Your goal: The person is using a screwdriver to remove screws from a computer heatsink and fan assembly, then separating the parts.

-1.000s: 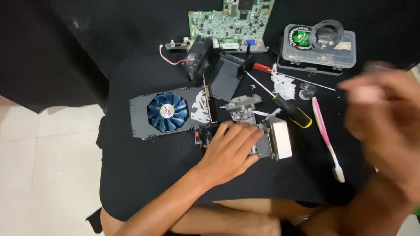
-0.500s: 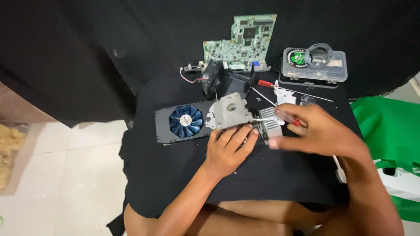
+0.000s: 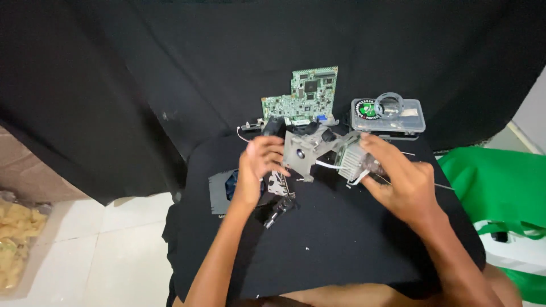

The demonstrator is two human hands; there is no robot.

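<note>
Grey metal assembly (image 3: 310, 154) clamped between left hand (image 3: 259, 165) and right hand (image 3: 398, 179) fingers; lifted off the cloth since earlier.

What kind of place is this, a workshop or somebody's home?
Probably a makeshift electronics repair spot at home rather than a proper workshop: a black cloth covers the work surface and backdrop, a bare green circuit board leans behind, and a clear plastic parts box sits above a tiled floor.

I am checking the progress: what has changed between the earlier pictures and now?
The right hand came in and took the finned end of the grey module; with the left hand, both now hold it lifted off the black cloth. The green board, clear box and fan card stayed.
</note>
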